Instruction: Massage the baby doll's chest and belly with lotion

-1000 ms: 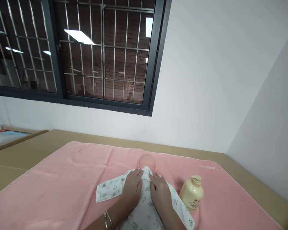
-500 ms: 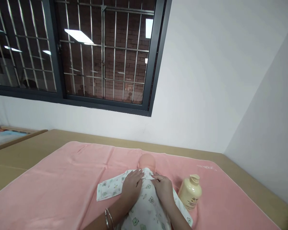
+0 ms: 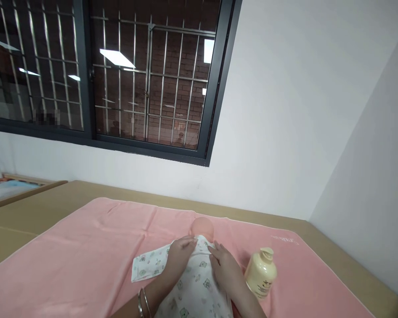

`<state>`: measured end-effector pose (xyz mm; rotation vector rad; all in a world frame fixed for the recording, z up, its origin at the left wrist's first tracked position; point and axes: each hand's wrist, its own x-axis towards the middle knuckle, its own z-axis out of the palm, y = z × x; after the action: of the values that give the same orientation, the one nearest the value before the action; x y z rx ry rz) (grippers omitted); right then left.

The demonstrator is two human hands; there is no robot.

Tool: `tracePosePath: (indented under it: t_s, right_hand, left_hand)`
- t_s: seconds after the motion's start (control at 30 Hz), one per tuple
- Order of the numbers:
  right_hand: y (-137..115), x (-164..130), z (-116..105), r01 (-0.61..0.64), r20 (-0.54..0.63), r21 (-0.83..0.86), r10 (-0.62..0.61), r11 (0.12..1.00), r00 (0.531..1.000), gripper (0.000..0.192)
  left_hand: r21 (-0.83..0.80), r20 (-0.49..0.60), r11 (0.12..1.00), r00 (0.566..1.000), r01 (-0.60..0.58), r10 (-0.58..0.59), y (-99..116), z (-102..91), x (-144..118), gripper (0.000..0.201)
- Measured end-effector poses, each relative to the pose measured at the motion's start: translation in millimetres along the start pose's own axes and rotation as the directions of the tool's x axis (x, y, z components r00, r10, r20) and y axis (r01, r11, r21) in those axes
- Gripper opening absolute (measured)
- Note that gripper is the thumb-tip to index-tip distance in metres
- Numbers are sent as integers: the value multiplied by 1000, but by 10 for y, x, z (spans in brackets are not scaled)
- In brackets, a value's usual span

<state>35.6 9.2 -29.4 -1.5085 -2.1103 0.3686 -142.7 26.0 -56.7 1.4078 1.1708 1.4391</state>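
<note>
A baby doll lies on a pink mat (image 3: 96,247), its bald head (image 3: 202,228) pointing away from me. White baby clothes (image 3: 195,282) with small green and brown animal prints cover its body, and one sleeve (image 3: 149,264) stretches out flat to the left. My left hand (image 3: 181,256) is at the left side of the collar, fingers closed together on the cloth. On the collar's other side, my right hand (image 3: 223,263) holds the fabric between thumb and fingers. My wrists and forearms hide part of the garment. Two silver bangles (image 3: 144,302) circle my left wrist.
A cream pump bottle (image 3: 261,274) stands on the mat to the right of my right hand. The mat lies on a tan tabletop (image 3: 96,187) against a white wall (image 3: 268,132). Above is a dark-framed window (image 3: 152,152) with metal bars. A wooden-edged cot (image 3: 16,190) shows at far left.
My left hand has turned from lying flat near the collar to fingers closed at its edge. The right hand has shifted slightly along the collar. The view has tilted a little.
</note>
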Motion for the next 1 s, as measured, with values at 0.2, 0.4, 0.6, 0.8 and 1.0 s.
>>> tracePosePath:
  t_s: [0.2,0.4,0.6,0.8,1.0]
  right_hand:
    - [-263,-265,-453,37,-90,165,-22,986,996,44]
    - [-486,-542,-369,149,-383,138,-86,979,920,56]
    - [-568,-554,-429,88,-353,180,-19,980,935,52]
    - [-576,-540,-456,81,-347,200,-6,977,938,51]
    - [-550,-547,-467,93,-362,169,-26,981,932,50]
  left_hand:
    - [-438,99,886,988,152,-120,561,201,-98,40]
    - [-682,284,584,895,441,-344,642,365,-114,46]
    - [-673,264,567,870,475,-416,617,312,-96,48]
    - [-663,259,562,855,495,-449,603,318,-91,45]
    - [-656,224,576,855,488,-469,623,295,-75,43]
